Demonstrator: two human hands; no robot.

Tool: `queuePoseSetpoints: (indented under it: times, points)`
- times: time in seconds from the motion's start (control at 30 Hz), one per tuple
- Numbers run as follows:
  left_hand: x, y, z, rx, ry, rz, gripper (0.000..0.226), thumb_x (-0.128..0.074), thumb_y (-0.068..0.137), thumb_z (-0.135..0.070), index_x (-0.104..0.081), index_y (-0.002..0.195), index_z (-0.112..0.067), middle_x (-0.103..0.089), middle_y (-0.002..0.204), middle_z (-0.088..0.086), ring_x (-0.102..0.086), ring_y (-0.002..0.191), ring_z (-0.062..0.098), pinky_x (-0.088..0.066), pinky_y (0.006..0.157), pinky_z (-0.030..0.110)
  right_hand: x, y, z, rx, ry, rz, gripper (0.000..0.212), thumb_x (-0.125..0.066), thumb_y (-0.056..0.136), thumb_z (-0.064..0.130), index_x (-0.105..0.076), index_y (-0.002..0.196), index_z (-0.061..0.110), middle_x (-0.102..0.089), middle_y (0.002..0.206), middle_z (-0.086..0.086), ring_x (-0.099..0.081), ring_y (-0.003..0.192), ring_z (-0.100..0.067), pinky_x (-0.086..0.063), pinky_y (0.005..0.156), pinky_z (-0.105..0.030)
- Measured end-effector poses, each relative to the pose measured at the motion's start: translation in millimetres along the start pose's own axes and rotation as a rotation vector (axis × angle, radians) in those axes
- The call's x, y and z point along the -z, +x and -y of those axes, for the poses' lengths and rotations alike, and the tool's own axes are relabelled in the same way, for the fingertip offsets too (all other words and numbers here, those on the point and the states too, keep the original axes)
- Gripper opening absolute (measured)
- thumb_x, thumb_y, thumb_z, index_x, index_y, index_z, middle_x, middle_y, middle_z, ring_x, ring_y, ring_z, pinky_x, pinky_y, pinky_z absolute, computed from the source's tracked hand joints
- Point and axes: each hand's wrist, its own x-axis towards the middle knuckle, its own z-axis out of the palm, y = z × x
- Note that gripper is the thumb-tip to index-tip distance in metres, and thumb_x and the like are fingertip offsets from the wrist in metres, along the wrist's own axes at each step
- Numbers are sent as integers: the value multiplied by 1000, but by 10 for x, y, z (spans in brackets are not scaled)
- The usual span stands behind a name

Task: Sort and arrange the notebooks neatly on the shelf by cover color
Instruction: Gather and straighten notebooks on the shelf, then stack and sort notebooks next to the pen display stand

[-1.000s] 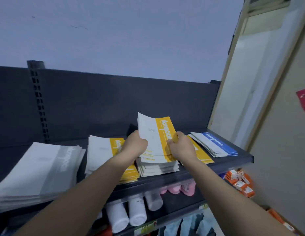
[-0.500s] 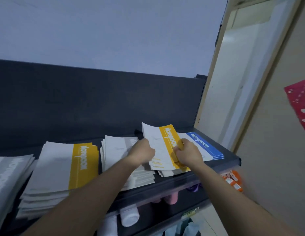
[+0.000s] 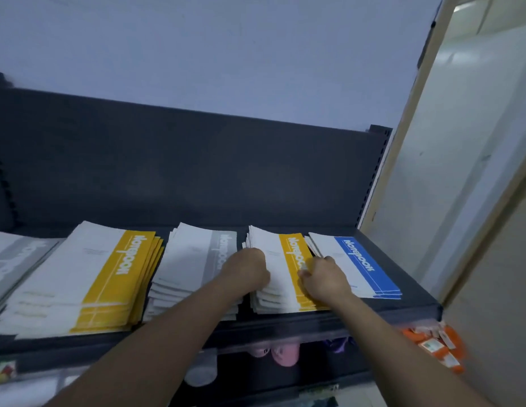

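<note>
Several stacks of notebooks lie on the dark shelf [image 3: 414, 301]. From the left: a grey-banded stack [image 3: 12, 265], a large yellow-banded stack [image 3: 109, 277], a second grey-banded stack [image 3: 197, 259], a small yellow-banded stack [image 3: 285, 254] and a blue-banded stack [image 3: 361, 262]. My left hand [image 3: 247, 268] grips the left side of the small yellow stack, fingers curled over its edge. My right hand [image 3: 323, 277] grips its right side, between it and the blue stack. The small yellow stack rests flat on the shelf.
A dark back panel [image 3: 197, 171] rises behind the stacks. A pale door frame [image 3: 408, 142] stands just right of the shelf. Below hang pink items [image 3: 282, 353], orange packets [image 3: 438, 345] and a white bottle [image 3: 201, 371].
The yellow-banded notebooks, held raised and tilted before, now lie flat on the shelf as a stack beside the blue ones. Both hands came down with them.
</note>
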Motion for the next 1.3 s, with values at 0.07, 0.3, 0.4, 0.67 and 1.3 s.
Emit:
queuePoseSetpoints:
  times: [0.07,0.3,0.4,0.67,1.3]
  points:
    - [-30,3,-26,10,28,-7,18,-51,93,-20,-60,99,-6,-56,88,4,-62,100,26,-41,68,27,-6,18,-22,18,-25,8,39,-47,97,36,-53,126,10,-46,128,-13,-52,115,-31,-44,92,-36]
    - [132,-110,106,49,113,-167,32,-48,95,-33,-60,110,-8,-55,115,7,-56,107,27,-40,75,30,58,94,146,203,-57,-98,44,-51,94,34,-49,132,12,-48,134,-11,-43,125,-29,-41,98,-36]
    - [300,-239,339,91,215,-239,23,-48,94,-21,-57,109,-7,-53,113,7,-53,107,26,-40,73,30,50,84,396,343,-33,-106,39,-52,93,30,-54,126,10,-51,129,-11,-44,123,-28,-41,97,-35]
    - [795,-914,1264,271,456,-321,27,-49,91,-17,-54,116,-9,-51,121,8,-49,116,26,-43,88,35,-112,-267,1539,709,-36,-59,43,-51,92,30,-51,132,13,-51,130,-8,-45,121,-28,-40,96,-35]
    - [1675,-3250,3962,712,595,-382,28,-50,91,-22,-53,118,-14,-55,122,4,-51,118,25,-43,90,35,-1117,-2167,4615,1244,-84,12,44,-53,93,37,-48,133,17,-49,131,-7,-42,123,-27,-36,101,-37]
